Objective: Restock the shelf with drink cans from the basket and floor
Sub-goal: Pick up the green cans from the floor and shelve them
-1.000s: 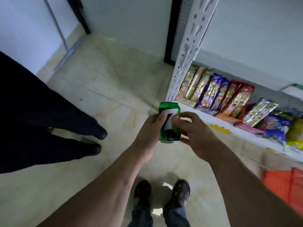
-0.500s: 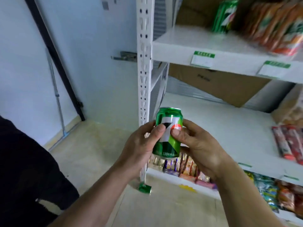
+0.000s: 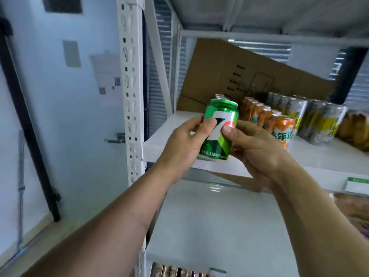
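I hold a green drink can (image 3: 218, 134) upright in both hands at the front edge of the white upper shelf (image 3: 159, 140). My left hand (image 3: 183, 144) grips its left side and my right hand (image 3: 253, 148) grips its right side, thumbs on the label. On the shelf behind it stand rows of orange cans (image 3: 279, 126) and yellow-and-silver cans (image 3: 319, 120). Another green can top (image 3: 219, 96) peeks out right behind the held one.
A brown cardboard sheet (image 3: 239, 76) leans at the back of the shelf. The white perforated upright post (image 3: 131, 96) stands left of my hands. A bare white shelf (image 3: 219, 226) lies below, with snack packs (image 3: 179, 271) on a lower level.
My view and both hands rose from the floor level up to the upper shelf, carrying the green can. The can now sits level with the rows of cans.
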